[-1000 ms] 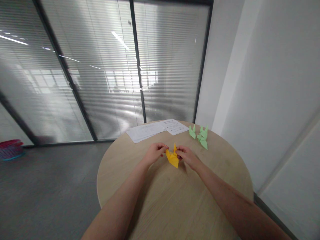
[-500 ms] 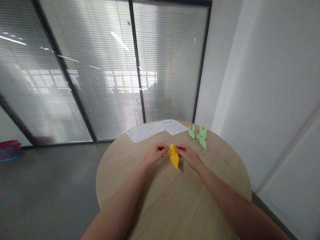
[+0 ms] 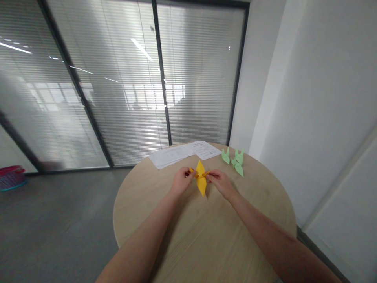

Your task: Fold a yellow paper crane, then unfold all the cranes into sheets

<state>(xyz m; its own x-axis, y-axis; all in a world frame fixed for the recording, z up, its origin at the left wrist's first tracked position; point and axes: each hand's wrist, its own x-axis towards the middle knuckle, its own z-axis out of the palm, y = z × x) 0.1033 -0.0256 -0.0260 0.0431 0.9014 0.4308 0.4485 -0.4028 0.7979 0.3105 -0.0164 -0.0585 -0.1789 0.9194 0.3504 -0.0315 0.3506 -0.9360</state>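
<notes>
Between my two hands is a yellow origami crane [image 3: 201, 184], its two wings spread, one pointing away from me and one toward me. My left hand [image 3: 182, 180] pinches its left end between thumb and fingers. On the opposite side my right hand [image 3: 220, 182] grips the right end the same way. The crane is over the middle of the round wooden table [image 3: 203, 236]; I cannot tell whether it touches the surface. My curled fingers hide its tips.
Several light green origami cranes [image 3: 238, 163] stand at the table's back right. Printed paper sheets [image 3: 173, 154] lie along the far edge. A pink and blue basket [image 3: 12, 177] is on the floor at far left. A white wall [image 3: 330, 118] rises at the right.
The yellow crane's wings have opened out, and the far wing now shows fully, pointing away from me. My hands have stayed almost in place, each holding an end.
</notes>
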